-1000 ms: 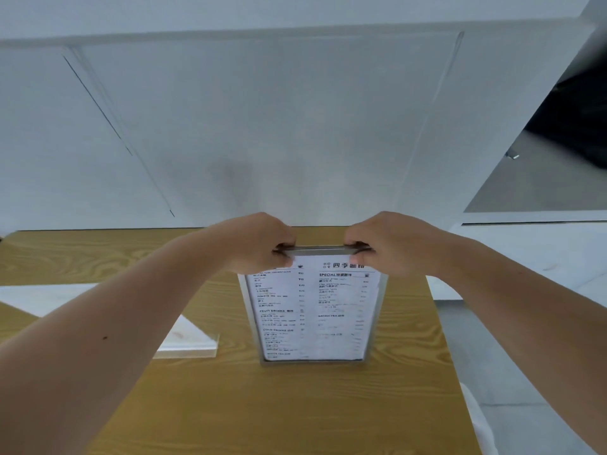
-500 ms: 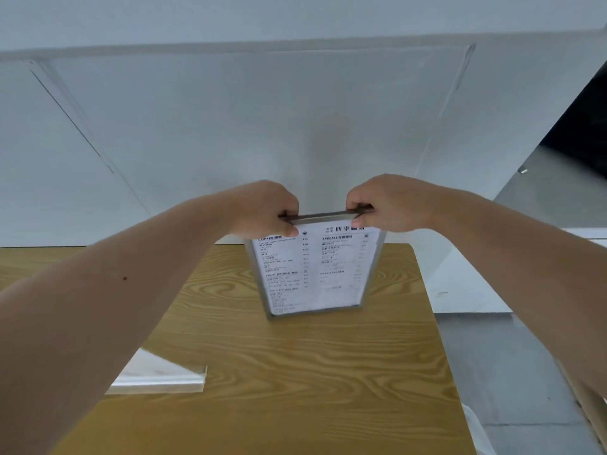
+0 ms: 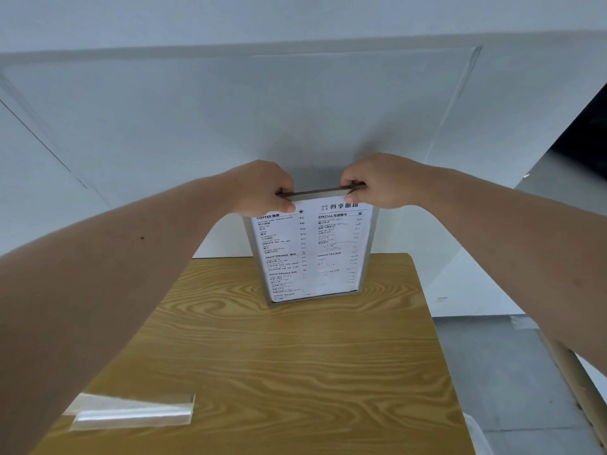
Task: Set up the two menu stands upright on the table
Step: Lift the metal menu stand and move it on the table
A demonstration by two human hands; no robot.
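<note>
A clear acrylic menu stand (image 3: 312,254) with a printed white drinks menu stands upright near the far edge of the wooden table (image 3: 295,372). Its base rests on the tabletop. My left hand (image 3: 266,188) grips its top left corner and my right hand (image 3: 377,180) grips its top right corner. A second clear acrylic stand (image 3: 134,412) lies flat on the table at the near left, partly hidden behind my left forearm.
A white wall with a large panel rises right behind the table's far edge. The table's right edge drops to a grey floor (image 3: 512,372). A light wooden piece (image 3: 578,385) shows at the right border.
Both hands have carried the menu stand away from me toward the table's far edge, still gripping its top. The flat stand now appears nearer to me at the lower left.
</note>
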